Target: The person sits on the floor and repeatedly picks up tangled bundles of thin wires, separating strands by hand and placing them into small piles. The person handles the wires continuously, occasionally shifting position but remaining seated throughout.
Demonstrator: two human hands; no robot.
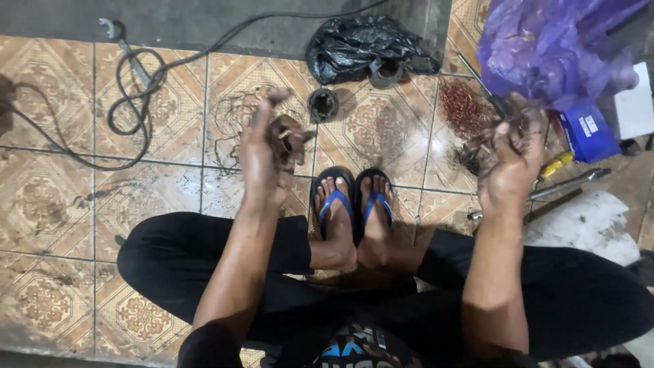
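**Asker:** Patterned tile, is that the floor?

**Describer:** Yes. Tan and cream floor tiles (61,204) fill the head view, seen from above. A person sits cross-legged on them in black trousers, with both feet in blue flip-flops (354,201) at the centre. I will place everything from those flip-flops.

**Asker:** Where are the hands?

**Describer:** Both are raised, one on each side of the flip-flops. The left hand (262,153) is up and to the left of them. Its fingers are curled round a small brownish part (289,136) with a pale bit sticking out. The right hand (511,160) is up and to the right of them. Its fingers are closed on a tangle of thin dark wire (477,146), though the blur hides exactly how.

**Asker:** What lies around them?

**Describer:** Just beyond the flip-flops, near the left hand, a small dark metal ring (323,104) sits on the tile. Further beyond it lies a crumpled black plastic bag (361,44). Beyond and right of the flip-flops, a heap of copper wire (463,105) lies near the right hand. A purple plastic bag (552,48) is at the far upper right, with a blue box (587,133) below it. Right of the flip-flops lie a yellow-handled tool (557,165) and a metal rod (569,182). Far up and left of the flip-flops, a black cable (136,102) loops over the tiles, with a wrench (126,48) lying by it.
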